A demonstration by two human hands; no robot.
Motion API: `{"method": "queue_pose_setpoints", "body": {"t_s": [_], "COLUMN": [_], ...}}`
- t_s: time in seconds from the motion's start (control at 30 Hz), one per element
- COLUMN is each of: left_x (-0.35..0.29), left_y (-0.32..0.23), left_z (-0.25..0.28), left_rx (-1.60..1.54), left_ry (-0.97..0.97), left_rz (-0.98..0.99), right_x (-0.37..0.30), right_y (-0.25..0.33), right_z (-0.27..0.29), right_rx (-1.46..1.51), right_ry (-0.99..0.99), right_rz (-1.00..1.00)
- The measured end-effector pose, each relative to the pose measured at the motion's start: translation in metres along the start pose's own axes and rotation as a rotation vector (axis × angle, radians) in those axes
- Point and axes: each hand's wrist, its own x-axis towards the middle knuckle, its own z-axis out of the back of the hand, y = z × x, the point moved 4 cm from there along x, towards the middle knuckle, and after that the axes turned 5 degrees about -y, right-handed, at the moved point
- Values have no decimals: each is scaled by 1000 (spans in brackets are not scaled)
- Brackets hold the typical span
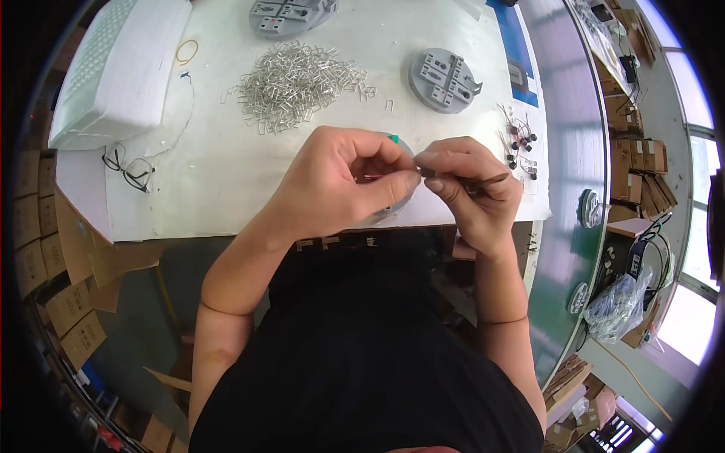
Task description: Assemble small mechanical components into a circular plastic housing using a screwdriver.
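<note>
Close together near the table's front edge, my two hands meet at a small dark cylindrical part. Thumb and fingers of my right hand pinch that part. My left hand is closed too, its thumb and forefinger tips meeting right beside the part. A thin red wire shows inside the curl of the left fingers. Beneath both hands lies a round grey base, mostly hidden, with a bit of green at its far edge.
A heap of bent metal pins lies beyond my hands. Two more grey bases sit further back. Several black wired components lie at the right, near a blue-edged sheet. White foam and eyeglasses are at the left.
</note>
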Motion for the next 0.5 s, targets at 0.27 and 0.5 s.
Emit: {"method": "queue_pose_setpoints", "body": {"t_s": [0.27, 0.5], "left_x": [-10, -12], "left_y": [18, 30], "left_z": [10, -1], "left_rx": [336, 898], "left_ry": [-91, -134], "left_rz": [-15, -307], "right_x": [-17, -24], "right_y": [4, -6], "right_z": [-3, -13], "right_rx": [-231, -600], "right_ry": [66, 242], "right_rz": [-138, -37]}}
